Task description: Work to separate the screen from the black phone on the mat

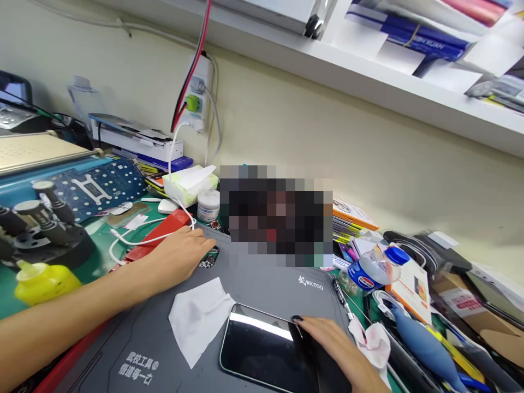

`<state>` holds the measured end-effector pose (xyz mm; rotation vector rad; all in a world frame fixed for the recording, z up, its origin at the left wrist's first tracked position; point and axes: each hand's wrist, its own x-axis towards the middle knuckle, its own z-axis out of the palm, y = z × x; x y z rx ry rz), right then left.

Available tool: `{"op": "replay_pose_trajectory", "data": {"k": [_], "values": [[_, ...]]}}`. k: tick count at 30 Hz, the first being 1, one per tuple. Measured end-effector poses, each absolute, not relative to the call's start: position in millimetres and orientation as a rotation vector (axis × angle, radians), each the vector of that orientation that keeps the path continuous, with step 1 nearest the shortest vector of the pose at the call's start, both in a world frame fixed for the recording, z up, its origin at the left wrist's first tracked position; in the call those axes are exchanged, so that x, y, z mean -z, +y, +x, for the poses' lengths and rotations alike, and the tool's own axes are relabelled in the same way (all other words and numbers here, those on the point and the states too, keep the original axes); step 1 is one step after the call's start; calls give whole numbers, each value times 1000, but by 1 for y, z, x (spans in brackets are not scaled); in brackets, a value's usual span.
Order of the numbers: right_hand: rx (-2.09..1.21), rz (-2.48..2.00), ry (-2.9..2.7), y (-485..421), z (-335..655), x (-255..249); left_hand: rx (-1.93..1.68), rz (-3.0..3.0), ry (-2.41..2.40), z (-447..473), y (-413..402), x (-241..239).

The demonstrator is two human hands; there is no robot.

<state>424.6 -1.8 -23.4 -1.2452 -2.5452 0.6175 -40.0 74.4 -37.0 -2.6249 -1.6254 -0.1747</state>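
Observation:
A smartphone (266, 349) with a dark, glossy screen lies face up on the grey work mat (270, 289). My right hand (339, 344) grips its right side, fingers along the top edge; a dark area under the palm is hard to make out. To the phone's left lies a crumpled white cloth (200, 316). My left hand (184, 251) reaches over the mat's far left, fingers curled down beside a small dark piece with shiny metal bits (208, 258). Whatever is between those fingertips is hidden.
A red case (158, 234) and white cable lie by my left wrist. Left are a yellow bottle (47, 284) and a dark tool holder (45, 234). Right are a drink bottle (374, 268), a blue air blower (426, 341) and boxes. A pixelated patch covers the mat's far side.

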Motion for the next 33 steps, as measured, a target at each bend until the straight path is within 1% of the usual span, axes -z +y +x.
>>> {"op": "replay_pose_trajectory", "data": {"k": [3,8,22,33], "values": [[-653,-1257,-2533,-3,419,22,-33,-2622,-1660,-37,75,32],[-698,-1280,-2534,-6,413,17,-176,-2581,-1705,-31,75,19],[-900,-1378,-2447,-6,397,13,-301,-2546,-1691,-35,81,15],[-911,-1456,-2447,-7,395,8,-302,-2541,-1730,-38,83,19]]}}
